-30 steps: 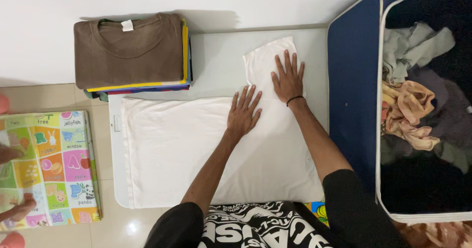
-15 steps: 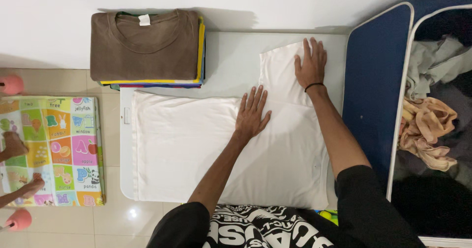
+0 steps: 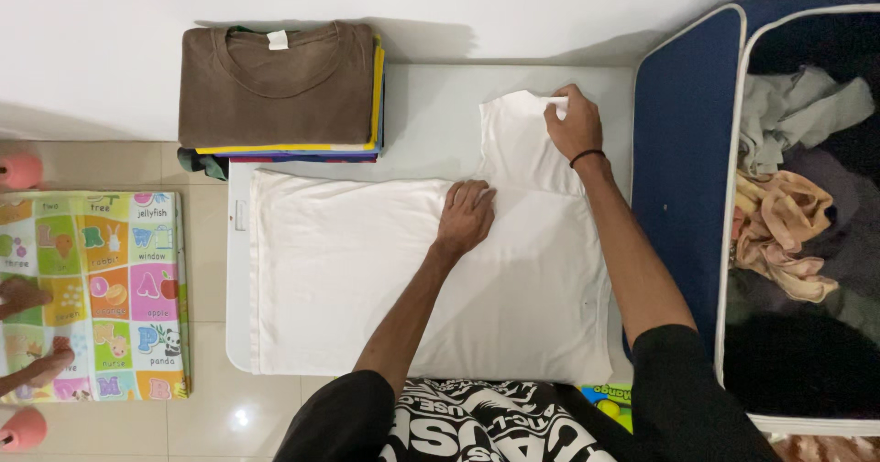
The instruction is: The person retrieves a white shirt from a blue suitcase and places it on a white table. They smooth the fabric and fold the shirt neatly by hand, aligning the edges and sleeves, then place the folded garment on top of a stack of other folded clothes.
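The suitcase (image 3: 687,196) at the right runs off the right and bottom edges, so its full outline is lost. Under the brown shirt (image 3: 275,86) only thin coloured edges of the stacked garments show. The white shirt (image 3: 367,279) covers most of the bench (image 3: 422,114). At the left edge a pink object (image 3: 20,170) and another person's hand (image 3: 20,295) are cut off. The fingertips of the right hand (image 3: 573,125) curl out of sight under the sleeve's edge.
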